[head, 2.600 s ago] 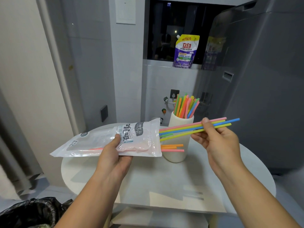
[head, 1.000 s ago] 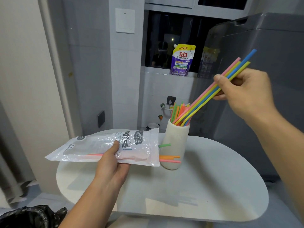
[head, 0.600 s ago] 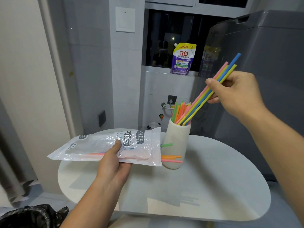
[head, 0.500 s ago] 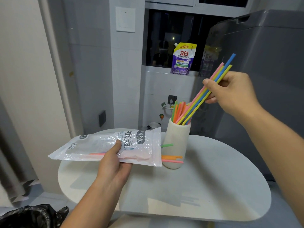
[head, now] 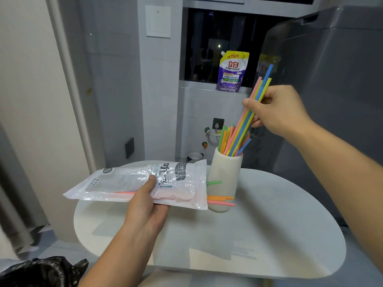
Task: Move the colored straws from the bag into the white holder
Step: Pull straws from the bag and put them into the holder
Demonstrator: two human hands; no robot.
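The right hand (head: 275,108) hangs above and right of the white holder (head: 226,179), its fingers (head: 273,94) and thumb clamped on a slanted bundle of straws (head: 243,125) (pink, yellow, blue) whose lower ends seem to sit inside the holder's mouth. Left of the holder, the left hand (head: 149,204) grips the bag (head: 124,181) above the counter (head: 269,235), thumb on top; a few straw ends (head: 219,198) poke from it toward the holder

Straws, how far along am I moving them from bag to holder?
Done: many straws stand in the white holder. In hand: the right hand pinches a bundle, tips inside the holder. Left: leftover straws poke from the bag in the left hand.
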